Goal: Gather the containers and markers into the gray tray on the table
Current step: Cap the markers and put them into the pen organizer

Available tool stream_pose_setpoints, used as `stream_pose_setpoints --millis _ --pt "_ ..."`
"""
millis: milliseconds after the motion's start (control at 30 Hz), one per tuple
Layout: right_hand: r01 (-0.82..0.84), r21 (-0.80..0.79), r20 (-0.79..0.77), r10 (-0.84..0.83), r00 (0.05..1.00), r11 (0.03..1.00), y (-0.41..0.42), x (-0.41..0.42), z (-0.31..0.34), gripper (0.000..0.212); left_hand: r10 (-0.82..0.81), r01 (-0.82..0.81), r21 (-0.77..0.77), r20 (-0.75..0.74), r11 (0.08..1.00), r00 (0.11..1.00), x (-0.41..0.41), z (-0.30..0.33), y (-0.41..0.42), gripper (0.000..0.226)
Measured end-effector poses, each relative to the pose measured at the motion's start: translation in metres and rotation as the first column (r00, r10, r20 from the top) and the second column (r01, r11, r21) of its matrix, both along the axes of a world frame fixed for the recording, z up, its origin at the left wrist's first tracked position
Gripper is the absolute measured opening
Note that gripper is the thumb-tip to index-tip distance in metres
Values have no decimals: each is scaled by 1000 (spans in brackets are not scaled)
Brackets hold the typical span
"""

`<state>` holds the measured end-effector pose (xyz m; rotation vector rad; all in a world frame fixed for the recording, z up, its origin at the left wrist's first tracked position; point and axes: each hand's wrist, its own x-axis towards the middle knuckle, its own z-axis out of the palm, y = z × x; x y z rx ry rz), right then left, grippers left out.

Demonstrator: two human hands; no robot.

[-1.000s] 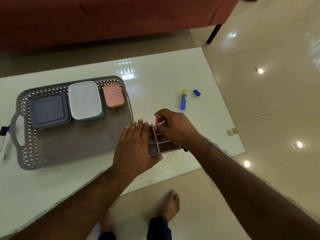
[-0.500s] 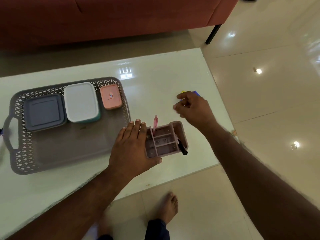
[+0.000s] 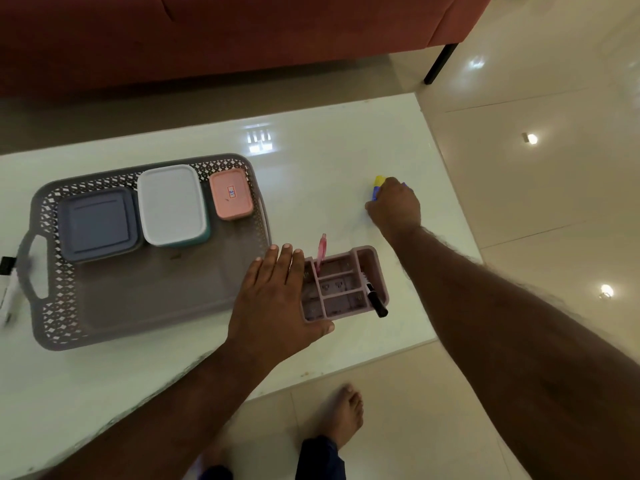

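Note:
The gray tray [image 3: 52, 209] lies on the left of the white table [image 3: 329, 161] and holds a gray-blue container [image 3: 98, 223], a white one [image 3: 171, 202] and a small peach one [image 3: 230, 194]. My left hand [image 3: 273, 299] grips the left side of a pink divided organizer [image 3: 341, 285] just right of the tray. A pink pen [image 3: 321, 249] and a black marker [image 3: 375, 301] stick out of it. My right hand [image 3: 394, 207] is closed over the blue marker with a yellow end [image 3: 379, 181], far right on the table.
A white marker [image 3: 7, 292] lies off the tray's left handle at the frame edge. A red sofa [image 3: 242, 36] with a black leg [image 3: 440, 64] stands behind the table. The table's near edge runs above my bare foot [image 3: 343, 414] on the tiled floor.
My right hand left the organizer, reached to the far right and closed over the blue marker. The left hand has stayed on the organizer.

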<state>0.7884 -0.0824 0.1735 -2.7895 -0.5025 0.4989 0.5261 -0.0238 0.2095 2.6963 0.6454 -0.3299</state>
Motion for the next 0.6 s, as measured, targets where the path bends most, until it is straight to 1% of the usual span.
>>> stream_pose_setpoints --millis 67,133,200,233,267,333,400,500,600 --pt "105 58 -86 -100 991 993 2 3 3 38 0 0 6 5 1000 1000 0 -2 -1 119" --pt "222 142 -209 -190 959 965 1 4 14 53 8 -8 6 27 1000 1000 1 -3 -1 118" --pt "289 265 -291 -210 934 920 -6 -2 32 69 12 -12 6 33 1000 999 1 -3 -2 118" --pt "286 331 -300 -187 935 899 -11 -9 41 72 12 -12 8 30 1000 999 1 -2 -2 118" --pt "260 391 -287 -151 946 883 -16 -17 50 69 14 -14 9 30 1000 999 1 -2 -2 117" --pt "187 479 -251 -70 966 858 -29 -38 68 57 16 -16 10 37 1000 999 2 -1 -2 117" --pt "105 518 -227 18 974 849 -40 -61 86 46 -4 3 19 27 1000 1000 2 -1 -1 117" --pt "-128 450 -146 214 966 884 -57 -93 111 35 -19 18 37 11 999 1000 2 -1 -1 118" --pt "-387 315 -73 429 901 867 -67 -116 115 28 -16 16 39 9 999 1000 2 0 -2 118"
